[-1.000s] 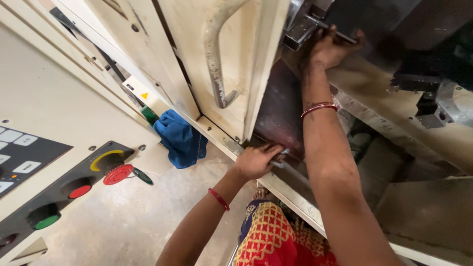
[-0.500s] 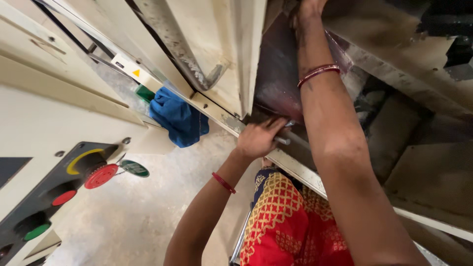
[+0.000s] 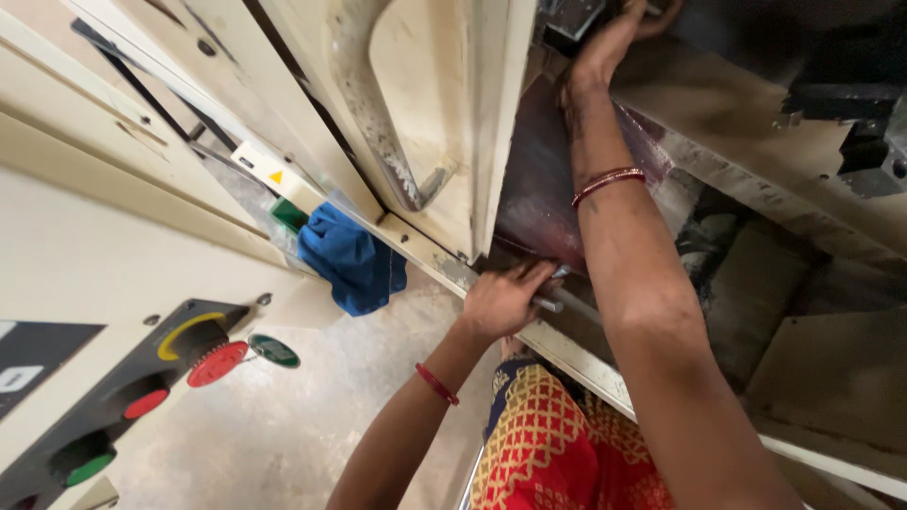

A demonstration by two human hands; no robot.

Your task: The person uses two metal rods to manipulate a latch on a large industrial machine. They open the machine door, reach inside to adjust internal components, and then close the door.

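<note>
My left hand (image 3: 505,297) grips a short metal rod (image 3: 557,304) that lies along the lower sill of the machine opening (image 3: 567,354). A red thread circles that wrist. My right arm reaches up into the dark machine interior. My right hand (image 3: 612,42) is at the top edge of the view, fingers curled on a thin metal tool (image 3: 652,9) against a grey metal block (image 3: 567,17); the frame edge cuts off part of it. A red bangle (image 3: 609,184) sits on that forearm.
A cream sliding door with a worn curved handle (image 3: 378,123) stands left of the opening. A blue cloth (image 3: 351,260) is tucked at its base. A control panel at the lower left carries a red mushroom button (image 3: 215,364), a red button (image 3: 145,403) and a green button (image 3: 87,466). Concrete floor lies below.
Both hands stay where they were, the left on the rod and the right up inside the machine. Only the view has shifted, first closer and then slightly back.
</note>
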